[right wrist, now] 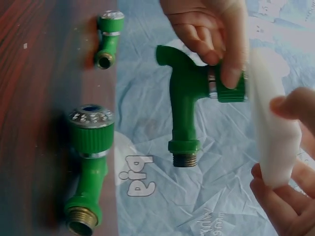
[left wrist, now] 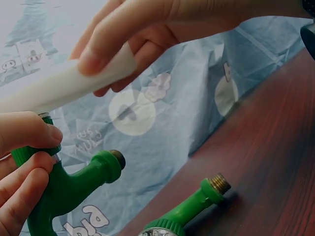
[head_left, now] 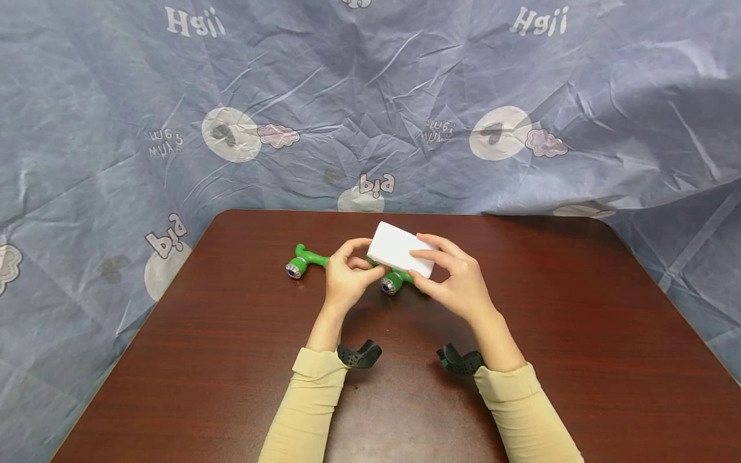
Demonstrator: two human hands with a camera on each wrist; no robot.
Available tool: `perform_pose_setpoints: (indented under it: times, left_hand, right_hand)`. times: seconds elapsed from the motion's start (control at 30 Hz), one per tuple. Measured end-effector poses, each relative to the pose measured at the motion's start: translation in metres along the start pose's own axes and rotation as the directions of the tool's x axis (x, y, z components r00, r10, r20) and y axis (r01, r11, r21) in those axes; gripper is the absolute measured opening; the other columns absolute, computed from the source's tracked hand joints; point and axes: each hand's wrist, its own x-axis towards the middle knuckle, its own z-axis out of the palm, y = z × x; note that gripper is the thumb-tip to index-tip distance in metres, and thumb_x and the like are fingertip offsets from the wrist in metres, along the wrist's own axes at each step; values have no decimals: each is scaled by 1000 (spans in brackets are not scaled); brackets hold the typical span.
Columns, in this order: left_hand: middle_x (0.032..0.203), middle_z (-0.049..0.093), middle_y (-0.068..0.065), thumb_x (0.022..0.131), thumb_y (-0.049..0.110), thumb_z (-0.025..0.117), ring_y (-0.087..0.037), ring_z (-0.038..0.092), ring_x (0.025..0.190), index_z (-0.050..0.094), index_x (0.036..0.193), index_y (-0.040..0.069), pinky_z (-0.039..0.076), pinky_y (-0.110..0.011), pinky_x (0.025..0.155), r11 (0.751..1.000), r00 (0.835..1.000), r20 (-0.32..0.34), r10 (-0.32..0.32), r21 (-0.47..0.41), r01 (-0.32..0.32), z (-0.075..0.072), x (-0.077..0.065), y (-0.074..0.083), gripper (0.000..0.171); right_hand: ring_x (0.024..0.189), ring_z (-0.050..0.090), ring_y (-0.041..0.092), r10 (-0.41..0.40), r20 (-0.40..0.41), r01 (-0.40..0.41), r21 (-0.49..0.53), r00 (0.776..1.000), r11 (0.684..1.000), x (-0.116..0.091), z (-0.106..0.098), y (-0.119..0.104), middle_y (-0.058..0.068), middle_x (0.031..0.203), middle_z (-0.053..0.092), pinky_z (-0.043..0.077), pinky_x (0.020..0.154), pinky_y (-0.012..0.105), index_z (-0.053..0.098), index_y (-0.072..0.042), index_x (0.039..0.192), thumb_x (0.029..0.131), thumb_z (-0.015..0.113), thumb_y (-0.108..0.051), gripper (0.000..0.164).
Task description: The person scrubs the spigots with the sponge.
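Observation:
My left hand grips a green plastic tap by its ribbed knob, holding it above the table. The tap's curved spout and threaded brass end show in the right wrist view. In my right hand a white sponge block is pinched between thumb and fingers. Its flat face lies against the end of the tap's knob. From the head view the sponge hides most of the held tap. Two more green taps lie on the table: one left of my left hand, another below the sponge.
The dark brown wooden table reaches back to a wrinkled blue-grey printed cloth. Black wrist mounts sit at both cuffs. The taps' silver-rimmed knobs face the near side.

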Motion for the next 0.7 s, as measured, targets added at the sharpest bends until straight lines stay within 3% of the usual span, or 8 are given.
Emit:
perform_pose_setpoints:
  times: [0.17, 0.3, 0.4, 0.5, 0.6, 0.7]
  left_hand:
    - [102, 62, -22, 69, -9, 76, -20, 61, 58, 61, 108, -9, 46, -20, 50, 1000, 1000, 11, 14, 3, -14, 1, 0, -2, 41]
    - [103, 61, -23, 69, -8, 77, -18, 60, 57, 61, 107, -9, 45, -21, 50, 1000, 1000, -2, 28, 9, -28, 0, 1, -2, 42]
    - [104, 61, -22, 69, -8, 77, -16, 59, 55, 60, 111, -9, 45, -20, 49, 1000, 1000, -7, 30, 8, -30, 0, 1, -2, 45]
    - [102, 59, -23, 69, -9, 77, -16, 56, 53, 61, 114, -9, 44, -17, 49, 999, 999, -8, 46, 1, -46, 1, 2, -3, 48]
    - [97, 55, -21, 68, -10, 77, -15, 52, 47, 62, 112, -10, 44, -17, 46, 998, 998, -15, 65, -18, -65, 1, 3, -6, 46]
    - [91, 55, -13, 68, -9, 77, -13, 50, 43, 62, 109, -9, 43, -19, 42, 997, 999, -33, 38, -61, -40, 1, 5, -17, 43]
  right_hand:
    - [106, 60, 24, 43, -77, -51, -108, 996, 993, -1, 0, 5, 9, 117, 63, 49, 82, 35, 73, -6, 98, 70, 79, -10, 29]
    - [106, 60, 23, 54, -117, -60, -53, 992, 997, 1, -3, 5, 9, 116, 64, 46, 86, 25, 73, -5, 97, 70, 79, -8, 27]
    - [106, 59, 24, 40, -83, -40, 1, 996, 999, 1, -3, 3, 9, 116, 63, 43, 89, 18, 73, -6, 97, 70, 79, -8, 28]
    - [106, 59, 24, 41, -65, -43, -27, 997, 999, 1, -2, 2, 9, 116, 63, 44, 89, 20, 73, -7, 97, 70, 79, -9, 28]
    - [106, 60, 23, 61, -100, -69, -75, 993, 995, 1, -4, 4, 9, 115, 64, 44, 88, 21, 73, -6, 97, 70, 79, -11, 27]
    - [106, 60, 23, 61, -132, -70, -63, 989, 996, 2, -7, 4, 9, 115, 64, 43, 89, 19, 74, -6, 96, 70, 78, -10, 27]
